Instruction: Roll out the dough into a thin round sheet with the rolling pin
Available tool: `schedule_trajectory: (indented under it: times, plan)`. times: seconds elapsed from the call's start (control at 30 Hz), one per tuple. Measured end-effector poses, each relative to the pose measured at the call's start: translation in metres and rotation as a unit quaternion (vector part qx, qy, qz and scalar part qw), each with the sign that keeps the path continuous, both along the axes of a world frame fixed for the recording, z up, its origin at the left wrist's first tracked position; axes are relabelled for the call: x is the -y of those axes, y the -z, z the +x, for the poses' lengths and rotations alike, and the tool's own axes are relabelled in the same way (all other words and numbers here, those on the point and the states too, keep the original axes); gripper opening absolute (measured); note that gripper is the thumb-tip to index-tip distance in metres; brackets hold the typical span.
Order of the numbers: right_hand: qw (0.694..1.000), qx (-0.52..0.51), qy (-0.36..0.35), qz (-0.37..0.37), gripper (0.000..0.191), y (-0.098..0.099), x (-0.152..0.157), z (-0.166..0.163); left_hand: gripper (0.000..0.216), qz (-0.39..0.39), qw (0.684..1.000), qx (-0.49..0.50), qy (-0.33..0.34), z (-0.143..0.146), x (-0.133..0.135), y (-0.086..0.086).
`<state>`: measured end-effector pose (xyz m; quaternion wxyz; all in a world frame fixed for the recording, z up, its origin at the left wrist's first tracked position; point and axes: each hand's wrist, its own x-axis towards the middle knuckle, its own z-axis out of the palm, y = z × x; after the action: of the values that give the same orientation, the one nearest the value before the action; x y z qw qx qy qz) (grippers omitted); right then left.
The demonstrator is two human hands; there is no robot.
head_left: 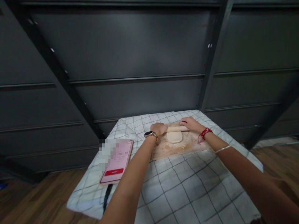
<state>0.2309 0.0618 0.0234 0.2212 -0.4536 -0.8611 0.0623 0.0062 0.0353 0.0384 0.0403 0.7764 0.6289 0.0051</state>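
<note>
In the head view, left hand [159, 128] and right hand [190, 123] grip the pin [174, 128] at either end, along the far edge of the dough [174, 137] on the board [164, 151]. Even pressure from both should keep thickness uniform.

The view is dim, with blurred edges.

A wall of flat, dark grey panels [137, 46] fills the background, crossed by thin horizontal ridges [140, 79] and slanting dark metal posts [213, 53]. Dim light leaves a soft sheen on it. Before it stands a table under a white, dark-gridded cloth [184, 193], above brown wood-grain flooring [67, 186].
</note>
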Motion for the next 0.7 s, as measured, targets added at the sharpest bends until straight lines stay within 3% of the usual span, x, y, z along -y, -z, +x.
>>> schedule_trajectory:
  times: [0.23,0.37,0.5,0.63,0.7]
  plan:
    - [1.000,0.016,0.015,0.018,0.037,0.000,0.037,-0.009,0.049,0.049,0.998,-0.033,0.007,0.001,0.027,-0.004]
    - [0.999,0.006,0.020,0.047,0.033,0.007,0.058,-0.012,0.047,0.086,0.995,-0.039,0.017,-0.001,0.050,-0.001]
    - [0.993,-0.086,0.049,0.072,0.029,0.008,0.080,-0.010,0.040,0.137,0.989,-0.035,0.037,-0.002,0.082,0.008]
    - [0.976,-0.194,0.090,0.050,0.024,0.003,0.094,-0.016,0.037,0.167,0.985,-0.015,0.035,-0.005,0.109,0.021]
    - [0.970,-0.226,0.077,0.037,0.019,0.002,0.096,-0.023,0.038,0.171,0.984,-0.008,0.042,-0.008,0.115,0.026]
